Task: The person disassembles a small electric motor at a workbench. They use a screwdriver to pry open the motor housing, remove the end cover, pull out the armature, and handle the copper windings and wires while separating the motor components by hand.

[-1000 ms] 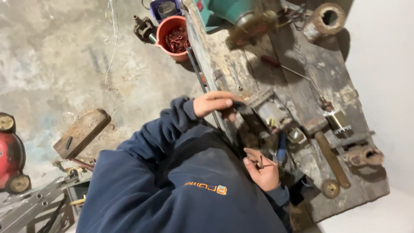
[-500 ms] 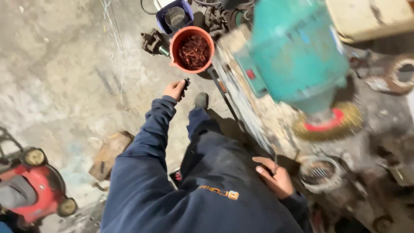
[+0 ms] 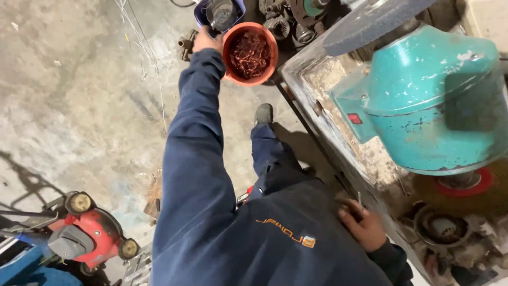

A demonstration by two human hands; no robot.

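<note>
Left hand (image 3: 207, 39) reached further out, up to the orange bucket (image 3: 250, 53), right hand (image 3: 362, 226) stayed low but slid along the tabletop (image 3: 338, 143) edge

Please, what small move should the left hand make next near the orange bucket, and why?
Probably the left hand should go a little further to the right, over the rim of the orange bucket. It is stretched out and sits just beside that rim, not yet above the reddish scrap inside. Whether it holds anything cannot be told. The right hand rests at the workbench edge.
</note>
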